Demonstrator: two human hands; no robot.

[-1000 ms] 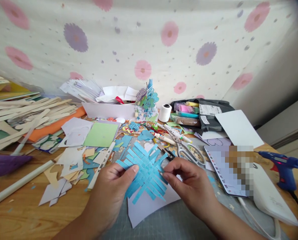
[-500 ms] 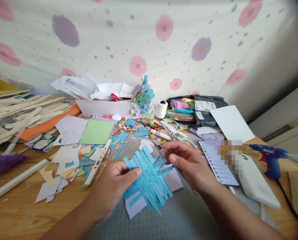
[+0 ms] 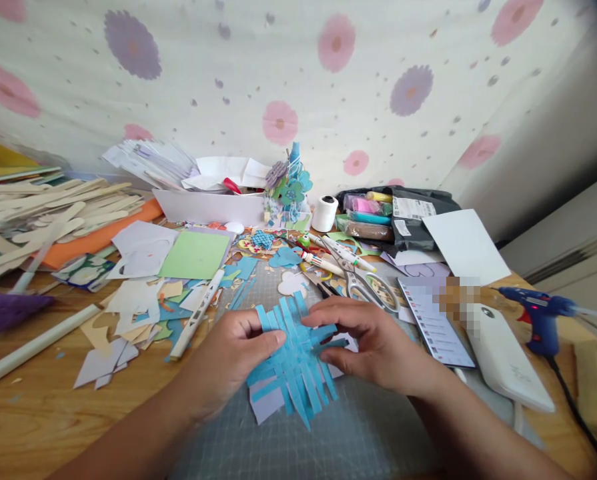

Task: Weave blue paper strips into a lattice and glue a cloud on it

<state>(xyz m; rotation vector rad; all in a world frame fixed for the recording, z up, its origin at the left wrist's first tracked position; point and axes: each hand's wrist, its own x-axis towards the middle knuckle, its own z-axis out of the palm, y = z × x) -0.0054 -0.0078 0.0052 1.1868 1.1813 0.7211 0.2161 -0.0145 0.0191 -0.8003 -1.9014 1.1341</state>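
A woven piece of blue paper strips is held up above the grey cutting mat, its strip ends sticking out loosely on all sides. My left hand pinches its left edge, thumb on top. At the right side, my right hand has thumb and fingers apart around the loose strip ends, and the fingertips touch the strips. Below the weave lies a pale lilac paper, partly covered by it.
Scissors, a marker and paper scraps lie around the mat. To the right are a phone, a white power bank and a blue glue gun. Wooden sticks are piled at the left.
My right hand has moved slightly left and lower, its fingers closer over the strips. The blue weave has turned and shifted a little left. More of the scissors shows.
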